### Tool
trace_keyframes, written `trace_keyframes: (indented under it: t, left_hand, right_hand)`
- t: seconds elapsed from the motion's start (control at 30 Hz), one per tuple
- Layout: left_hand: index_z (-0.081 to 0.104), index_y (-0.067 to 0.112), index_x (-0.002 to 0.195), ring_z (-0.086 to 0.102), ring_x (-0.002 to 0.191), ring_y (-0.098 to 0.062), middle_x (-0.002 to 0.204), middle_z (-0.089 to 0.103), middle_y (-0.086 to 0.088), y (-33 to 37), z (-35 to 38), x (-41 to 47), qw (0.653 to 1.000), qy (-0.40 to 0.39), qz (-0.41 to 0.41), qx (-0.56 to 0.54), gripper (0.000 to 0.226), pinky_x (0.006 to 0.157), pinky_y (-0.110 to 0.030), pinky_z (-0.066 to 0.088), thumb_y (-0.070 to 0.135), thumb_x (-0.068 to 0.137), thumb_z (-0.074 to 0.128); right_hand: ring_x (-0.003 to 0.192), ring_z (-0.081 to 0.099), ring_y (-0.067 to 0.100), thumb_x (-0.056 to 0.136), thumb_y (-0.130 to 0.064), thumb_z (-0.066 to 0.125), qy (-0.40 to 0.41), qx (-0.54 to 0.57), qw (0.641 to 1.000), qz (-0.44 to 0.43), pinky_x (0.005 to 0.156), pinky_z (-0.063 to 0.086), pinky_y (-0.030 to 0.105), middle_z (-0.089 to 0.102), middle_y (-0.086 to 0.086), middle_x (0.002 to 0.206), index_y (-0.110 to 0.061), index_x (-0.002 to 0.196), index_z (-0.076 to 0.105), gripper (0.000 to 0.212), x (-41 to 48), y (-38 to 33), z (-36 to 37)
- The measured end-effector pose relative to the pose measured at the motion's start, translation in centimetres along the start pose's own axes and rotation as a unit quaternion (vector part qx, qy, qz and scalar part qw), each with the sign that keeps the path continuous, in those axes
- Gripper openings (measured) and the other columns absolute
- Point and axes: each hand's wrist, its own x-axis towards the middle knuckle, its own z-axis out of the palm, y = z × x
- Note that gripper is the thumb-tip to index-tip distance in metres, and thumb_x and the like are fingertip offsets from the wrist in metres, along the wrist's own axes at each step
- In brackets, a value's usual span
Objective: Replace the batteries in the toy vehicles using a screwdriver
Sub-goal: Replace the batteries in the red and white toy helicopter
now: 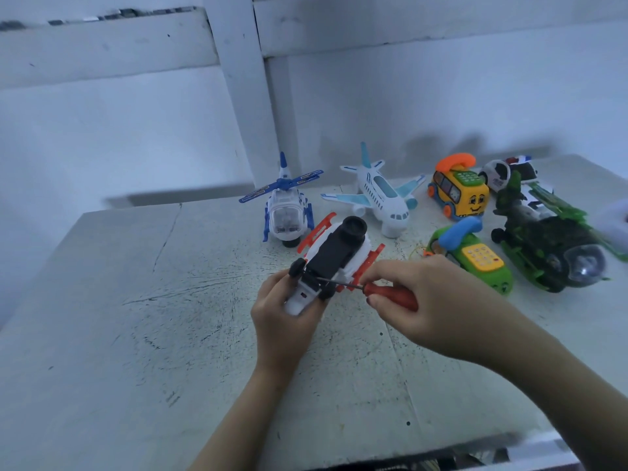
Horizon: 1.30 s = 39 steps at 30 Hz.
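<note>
Pale whitewashed wall (441, 96) behind, crossed by thick white beams (238, 96) and dim under bluish light. Below it, a wide white counter (136, 334), scuffed and scored with dark scratches and cracks, its near edge dropping into shadow at the bottom right. Along the far right of the counter, a cluster of toys: green camouflage helicopter (550, 253), white airplane (380, 195) with pale blue wings, blue-and-white helicopter (287, 209), yellow phone bus (458, 195) with an orange handset, green phone car (475, 260) with a blue handset, and a black-and-white police car (509, 169) partly hidden at the back. Near the middle, held upside down just above the counter, a red-and-white toy vehicle (334, 256) showing its black underside and wheels. Left hand (285, 321) cupped under its near end, fingers wrapped around the white body. Right hand (428, 300) closed around the red handle of a screwdriver (384, 288), its thin dark shaft reaching left and meeting the toy's underside near the rear wheels.
</note>
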Motion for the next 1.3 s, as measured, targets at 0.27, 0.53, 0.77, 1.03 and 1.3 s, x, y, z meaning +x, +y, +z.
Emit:
trace_keyframes:
  t: [0.27, 0.53, 0.77, 1.03, 1.3]
  left_hand:
    - [0.069, 0.006, 0.077, 0.055, 0.075, 0.003, 0.076, 0.064, -0.002, 1.6, 0.5, 0.3, 0.999, 0.019, -0.039, -0.021, 0.021, 0.061, -0.002, 0.038, 0.014, 0.068, 0.086]
    - [0.071, 0.000, 0.094, 0.057, 0.075, -0.016, 0.092, 0.061, 0.002, 1.6, 0.4, -0.1, 1.000, -0.009, 0.020, 0.016, 0.039, 0.070, 0.000, 0.038, 0.017, 0.063, 0.088]
    - [0.071, 0.001, 0.095, 0.059, 0.078, -0.019, 0.092, 0.059, 0.005, 1.7, 0.4, 0.0, 0.999, -0.012, 0.020, 0.025, 0.038, 0.072, -0.002, 0.040, 0.016, 0.064, 0.088]
    - [0.069, 0.005, 0.087, 0.055, 0.074, -0.020, 0.083, 0.058, 0.004, 2.6, 1.1, 0.5, 0.999, 0.010, -0.022, 0.027, 0.029, 0.069, -0.001, 0.036, 0.010, 0.065, 0.088]
    - [0.069, 0.004, 0.090, 0.055, 0.074, -0.018, 0.085, 0.060, 0.003, 2.1, 0.8, 0.8, 0.999, -0.001, -0.016, 0.031, 0.031, 0.067, -0.002, 0.037, 0.012, 0.066, 0.088]
  right_hand:
    - [0.040, 0.044, 0.007, 0.086, -0.029, 0.047, 0.053, -0.047, 0.997, 0.002, 0.038, 0.038, 0.026, 0.049, -0.008, 0.051, -0.022, 0.099, 0.062, 0.021, -1.1, -0.5, 2.1]
    - [0.055, 0.056, 0.000, 0.087, -0.024, 0.057, -0.003, 0.070, 0.995, 0.076, 0.051, 0.042, 0.015, 0.062, -0.018, 0.059, -0.027, 0.092, 0.074, 0.018, -0.8, 0.2, -0.9]
    - [0.041, 0.042, 0.005, 0.091, -0.021, 0.055, -0.012, 0.135, 0.987, 0.088, 0.044, 0.034, 0.019, 0.061, -0.009, 0.054, -0.027, 0.088, 0.071, 0.017, -0.8, 0.9, 0.5]
    - [0.041, 0.047, 0.010, 0.088, -0.031, 0.045, 0.116, 0.010, 0.992, 0.055, 0.041, 0.033, 0.019, 0.053, -0.008, 0.050, -0.027, 0.098, 0.063, 0.022, -2.1, -0.6, 3.8]
    - [0.034, 0.038, 0.007, 0.089, -0.030, 0.040, 0.190, -0.006, 0.981, 0.040, 0.033, 0.034, 0.027, 0.043, -0.009, 0.044, -0.020, 0.101, 0.062, 0.026, -2.1, -0.9, 3.2]
